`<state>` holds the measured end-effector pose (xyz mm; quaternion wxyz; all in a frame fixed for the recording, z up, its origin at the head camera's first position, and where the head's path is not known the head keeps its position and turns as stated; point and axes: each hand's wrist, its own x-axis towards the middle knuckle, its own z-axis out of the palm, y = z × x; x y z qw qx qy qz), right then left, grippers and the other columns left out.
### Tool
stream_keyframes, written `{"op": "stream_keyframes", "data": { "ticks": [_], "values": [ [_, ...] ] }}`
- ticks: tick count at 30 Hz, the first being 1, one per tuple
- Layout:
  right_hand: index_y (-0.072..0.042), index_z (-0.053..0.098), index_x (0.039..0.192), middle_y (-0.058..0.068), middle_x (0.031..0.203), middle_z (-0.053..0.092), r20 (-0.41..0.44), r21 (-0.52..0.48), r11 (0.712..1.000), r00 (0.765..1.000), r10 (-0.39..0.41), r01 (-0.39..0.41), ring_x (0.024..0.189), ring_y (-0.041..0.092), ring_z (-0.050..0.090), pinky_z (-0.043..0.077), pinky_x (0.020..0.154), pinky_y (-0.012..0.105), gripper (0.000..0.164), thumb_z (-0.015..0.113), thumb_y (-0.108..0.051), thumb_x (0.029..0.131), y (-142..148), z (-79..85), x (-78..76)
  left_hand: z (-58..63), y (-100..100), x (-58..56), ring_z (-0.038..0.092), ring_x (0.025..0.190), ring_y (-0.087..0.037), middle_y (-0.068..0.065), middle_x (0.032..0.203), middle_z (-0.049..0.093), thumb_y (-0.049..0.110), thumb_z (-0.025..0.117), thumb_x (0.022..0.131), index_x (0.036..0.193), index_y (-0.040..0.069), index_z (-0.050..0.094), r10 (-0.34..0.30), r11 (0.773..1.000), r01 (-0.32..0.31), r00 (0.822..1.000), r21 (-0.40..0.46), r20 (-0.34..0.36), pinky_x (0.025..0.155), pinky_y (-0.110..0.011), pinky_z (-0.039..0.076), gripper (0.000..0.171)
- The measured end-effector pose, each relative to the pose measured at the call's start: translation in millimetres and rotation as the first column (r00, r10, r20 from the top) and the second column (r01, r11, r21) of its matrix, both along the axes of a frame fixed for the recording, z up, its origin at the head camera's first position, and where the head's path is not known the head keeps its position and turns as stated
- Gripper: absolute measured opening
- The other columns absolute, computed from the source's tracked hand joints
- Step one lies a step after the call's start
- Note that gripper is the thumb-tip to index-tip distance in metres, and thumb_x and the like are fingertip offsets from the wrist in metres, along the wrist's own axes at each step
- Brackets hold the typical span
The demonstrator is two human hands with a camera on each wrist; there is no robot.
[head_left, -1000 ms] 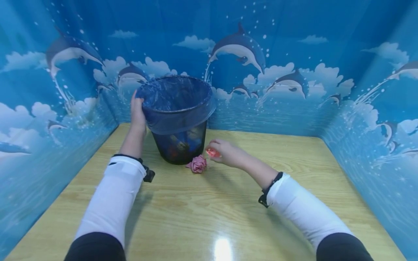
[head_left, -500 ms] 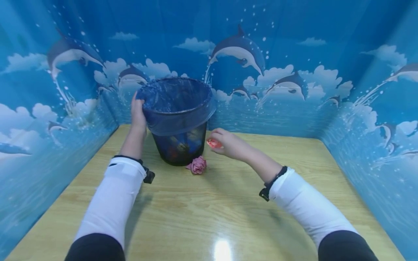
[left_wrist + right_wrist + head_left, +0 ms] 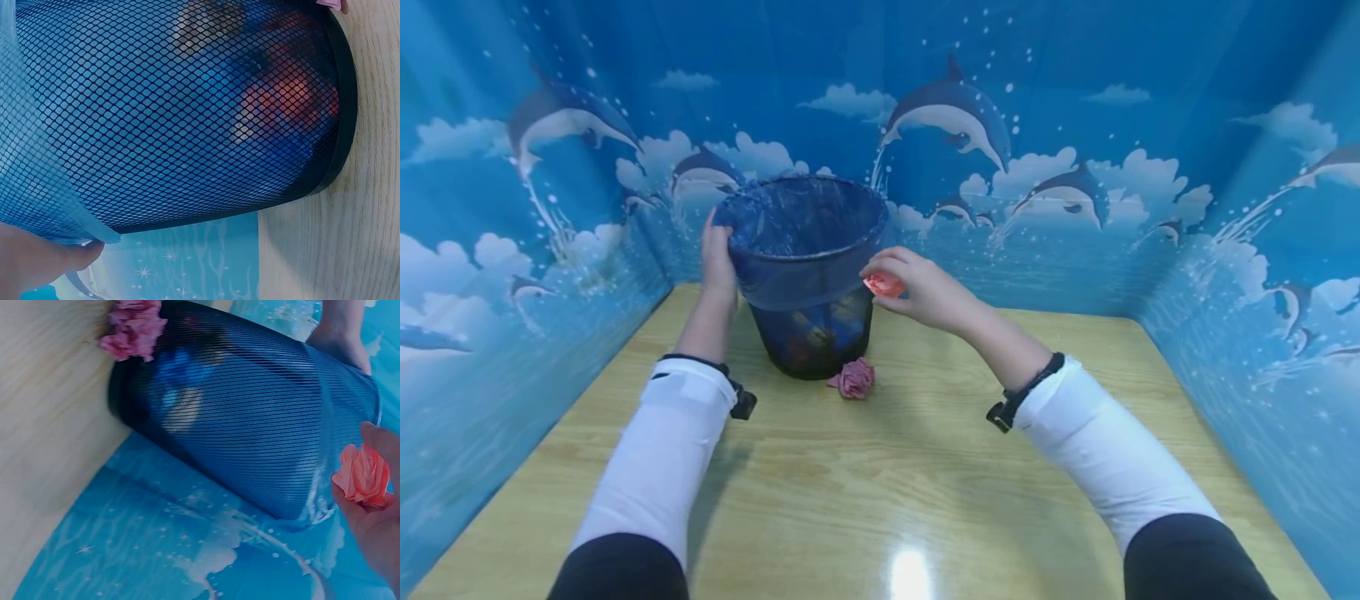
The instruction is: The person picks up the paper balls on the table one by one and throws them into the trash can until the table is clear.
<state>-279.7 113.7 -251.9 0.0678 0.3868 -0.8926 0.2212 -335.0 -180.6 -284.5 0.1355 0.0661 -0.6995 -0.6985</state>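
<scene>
A black mesh wastebasket [image 3: 842,325], lined with a translucent blue bag [image 3: 790,283], stands upright at the back left of the table. My left hand [image 3: 717,258] grips its left rim; in the left wrist view a digit [image 3: 81,256] lies against the bag's folded edge, and the other fingers are hidden. Between the thumb and fingers of my right hand [image 3: 932,292] is a crumpled coral paper ball [image 3: 362,475], just right of the basket and below rim height. A crumpled dusty-pink paper ball [image 3: 854,379] lies on the table against the basket's foot.
Blurred red, blue and pale scraps [image 3: 281,103] show through the mesh inside the basket. The wooden table [image 3: 850,492] ends at blue dolphin-print curtains [image 3: 1037,233] on the back and both sides.
My right hand has risen from near the tabletop beside the pink ball to just under the basket's rim, carrying the coral paper ball. My left hand and the basket have stayed put.
</scene>
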Motion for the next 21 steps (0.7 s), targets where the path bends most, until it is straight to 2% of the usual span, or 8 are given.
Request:
{"op": "stream_keyframes", "data": {
  "ticks": [8,16,21],
  "values": [
    [-0.008,0.06,0.128,0.013,0.135,0.052,-0.084,-0.088,0.995,0.995,0.045,-0.053,0.118,0.025,0.054,0.051,0.093,0.034,0.04,0.068,-0.015,0.09,-22,23.3,-6.4,2.3,-1,-0.3,0.008,0.15,-0.016,0.004,0.164,0.003,0.034,0.023,0.099,0.157,0.032,0.006,-0.007,1.0,0.007,1.0,-0.002,0.007,0.121,-0.036,0.006,0.06],
    [-0.01,0.058,0.131,0.012,0.138,0.05,-0.067,-0.15,0.989,0.998,0.005,-0.015,0.122,0.024,0.05,0.048,0.094,0.032,0.041,0.065,-0.02,0.092,-37,38.1,-27.8,1.5,0,-0.5,0.009,0.15,-0.016,0.005,0.164,0.005,0.036,0.024,0.099,0.157,0.031,0.007,0.0,1.0,0.0,1.0,-0.011,0.0,0.121,-0.036,0.006,0.06],
    [-0.012,0.055,0.134,0.01,0.141,0.047,-0.032,-0.15,0.988,0.998,-0.052,0.047,0.124,0.024,0.048,0.047,0.095,0.033,0.043,0.063,-0.025,0.094,-46,41.7,-41.8,0.9,0,-1.0,0.008,0.15,-0.015,0.005,0.164,0.005,0.036,0.024,0.099,0.156,0.032,0.007,-0.007,1.0,0.007,1.0,-0.006,-0.004,0.121,-0.036,0.006,0.06]
  ]
}}
